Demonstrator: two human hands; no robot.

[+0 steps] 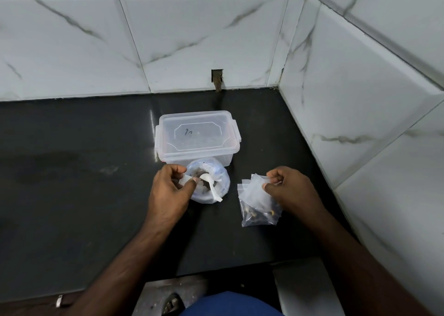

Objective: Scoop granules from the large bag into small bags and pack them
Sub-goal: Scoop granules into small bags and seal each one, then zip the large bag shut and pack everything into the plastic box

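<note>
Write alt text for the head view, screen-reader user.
A person's left hand pinches a small clear bag beside an open large bag holding a white spoon, while the right hand pinches one bag from a pile of small bags. A lidded clear container stands behind on the dark countertop.

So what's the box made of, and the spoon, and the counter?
The box looks like clear, slightly frosted plastic: you can see through its lid and walls. The spoon seems white plastic, smooth and plain. The counter looks like polished dark stone, since light reflects off it, though I can't be sure.
</note>
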